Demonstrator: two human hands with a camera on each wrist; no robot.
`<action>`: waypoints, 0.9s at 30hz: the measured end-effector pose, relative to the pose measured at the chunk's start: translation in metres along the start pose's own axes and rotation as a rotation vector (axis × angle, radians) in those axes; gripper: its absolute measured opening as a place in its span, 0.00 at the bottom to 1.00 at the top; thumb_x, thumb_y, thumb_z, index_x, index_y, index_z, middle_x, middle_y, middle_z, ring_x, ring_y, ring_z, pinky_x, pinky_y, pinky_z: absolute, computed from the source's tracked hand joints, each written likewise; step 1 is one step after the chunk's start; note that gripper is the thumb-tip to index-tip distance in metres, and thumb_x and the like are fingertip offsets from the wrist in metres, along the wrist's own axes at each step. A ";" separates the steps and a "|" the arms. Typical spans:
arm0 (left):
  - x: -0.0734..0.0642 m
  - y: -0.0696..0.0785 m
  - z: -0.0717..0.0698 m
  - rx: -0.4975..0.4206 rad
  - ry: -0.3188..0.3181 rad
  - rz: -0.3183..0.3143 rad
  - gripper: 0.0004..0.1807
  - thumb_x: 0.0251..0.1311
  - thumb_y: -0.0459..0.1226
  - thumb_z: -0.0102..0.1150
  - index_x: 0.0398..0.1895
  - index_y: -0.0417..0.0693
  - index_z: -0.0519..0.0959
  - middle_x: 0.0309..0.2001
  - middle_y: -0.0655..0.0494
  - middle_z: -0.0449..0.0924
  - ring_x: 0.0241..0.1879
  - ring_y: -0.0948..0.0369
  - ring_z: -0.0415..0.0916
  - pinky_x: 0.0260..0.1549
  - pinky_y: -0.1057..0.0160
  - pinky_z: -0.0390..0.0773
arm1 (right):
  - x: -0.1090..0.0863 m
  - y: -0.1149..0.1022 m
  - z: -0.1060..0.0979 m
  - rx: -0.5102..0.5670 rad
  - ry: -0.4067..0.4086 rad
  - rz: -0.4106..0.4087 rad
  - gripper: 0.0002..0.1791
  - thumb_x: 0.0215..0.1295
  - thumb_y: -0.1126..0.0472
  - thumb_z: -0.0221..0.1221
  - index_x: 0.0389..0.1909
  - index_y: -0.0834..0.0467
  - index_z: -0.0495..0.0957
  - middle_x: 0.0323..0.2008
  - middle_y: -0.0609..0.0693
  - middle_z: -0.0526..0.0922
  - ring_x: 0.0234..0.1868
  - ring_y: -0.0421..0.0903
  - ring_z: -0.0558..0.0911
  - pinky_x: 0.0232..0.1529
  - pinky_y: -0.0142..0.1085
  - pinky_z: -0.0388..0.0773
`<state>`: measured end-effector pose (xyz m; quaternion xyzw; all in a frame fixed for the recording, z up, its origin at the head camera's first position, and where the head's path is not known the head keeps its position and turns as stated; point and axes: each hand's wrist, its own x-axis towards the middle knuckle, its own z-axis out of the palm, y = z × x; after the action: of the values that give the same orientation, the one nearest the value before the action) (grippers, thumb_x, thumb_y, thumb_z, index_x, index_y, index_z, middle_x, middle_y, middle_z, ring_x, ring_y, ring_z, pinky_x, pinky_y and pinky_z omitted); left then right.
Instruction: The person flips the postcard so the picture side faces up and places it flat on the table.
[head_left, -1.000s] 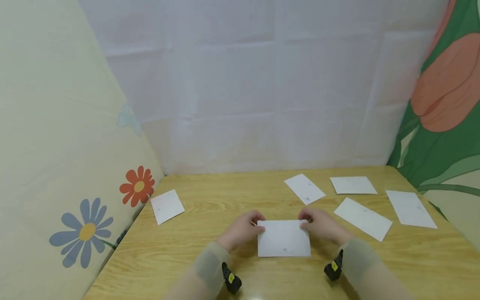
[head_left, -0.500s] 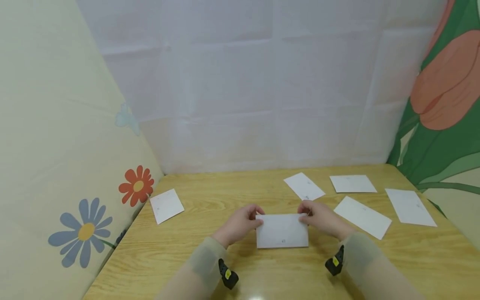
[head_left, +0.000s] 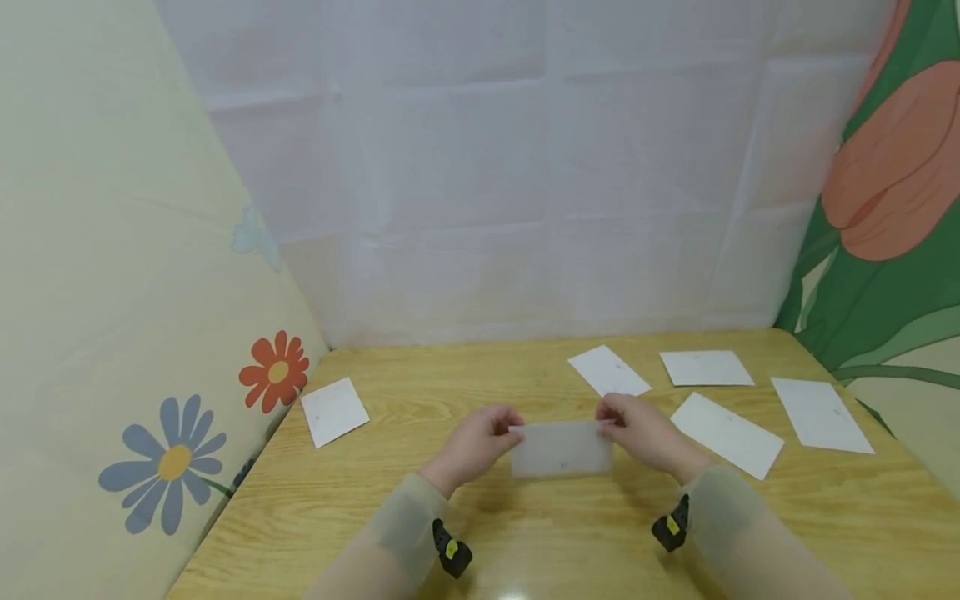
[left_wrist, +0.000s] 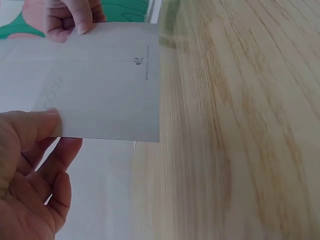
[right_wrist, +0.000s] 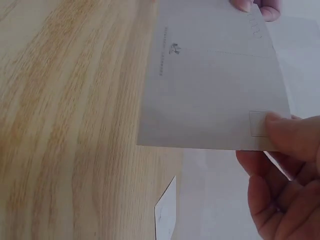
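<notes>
A white postcard (head_left: 562,452) is held up between both hands over the table, its lower edge toward the person. Its visible face carries a row of small code rings, a little printed emblem and a stamp box. My left hand (head_left: 477,442) pinches the upper left corner, thumb in front and fingers behind. At the upper right corner my right hand (head_left: 647,432) pinches it likewise, the thumb (right_wrist: 292,135) over the stamp box. Fingers behind the card are partly hidden.
Several white cards lie at the right: one (head_left: 609,370) behind the right hand, others (head_left: 707,367) (head_left: 727,435) (head_left: 821,414) farther right. Another card (head_left: 334,412) lies at the left table edge. The wooden table (head_left: 420,375) backs onto a white cloth (head_left: 450,167).
Both hands have moved slightly away from the person with the postcard. It now looks shorter from top to bottom and greyer, as its tilt has changed.
</notes>
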<state>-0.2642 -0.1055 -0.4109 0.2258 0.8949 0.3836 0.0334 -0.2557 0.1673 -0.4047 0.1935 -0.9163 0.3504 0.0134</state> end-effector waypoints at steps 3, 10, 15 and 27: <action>-0.002 0.000 -0.001 0.015 0.000 0.028 0.01 0.66 0.38 0.58 0.36 0.53 0.78 0.32 0.63 0.77 0.31 0.63 0.72 0.30 0.62 0.74 | -0.002 0.000 0.000 -0.014 0.015 -0.028 0.05 0.64 0.66 0.60 0.31 0.54 0.75 0.31 0.44 0.76 0.35 0.42 0.75 0.37 0.40 0.74; -0.005 -0.001 -0.001 0.070 0.013 0.108 0.05 0.62 0.34 0.61 0.28 0.53 0.79 0.33 0.64 0.78 0.36 0.65 0.76 0.36 0.63 0.77 | -0.006 0.002 -0.001 -0.021 0.015 -0.096 0.08 0.60 0.69 0.62 0.26 0.53 0.77 0.27 0.41 0.77 0.30 0.39 0.75 0.33 0.37 0.73; -0.007 -0.002 0.000 0.168 0.002 0.181 0.04 0.59 0.32 0.63 0.29 0.49 0.82 0.33 0.64 0.79 0.37 0.64 0.76 0.38 0.63 0.77 | -0.011 0.006 0.000 -0.015 -0.005 -0.160 0.09 0.57 0.71 0.63 0.25 0.54 0.79 0.27 0.40 0.78 0.32 0.38 0.77 0.33 0.35 0.75; -0.014 -0.007 0.006 0.334 -0.082 0.235 0.04 0.54 0.31 0.67 0.28 0.50 0.85 0.31 0.66 0.80 0.35 0.68 0.77 0.38 0.67 0.77 | -0.016 0.012 0.012 -0.062 -0.100 -0.157 0.11 0.50 0.71 0.63 0.23 0.51 0.78 0.28 0.40 0.77 0.34 0.41 0.76 0.37 0.39 0.74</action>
<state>-0.2532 -0.1114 -0.4214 0.3464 0.9115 0.2215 -0.0132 -0.2439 0.1730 -0.4244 0.2813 -0.9083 0.3097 0.0010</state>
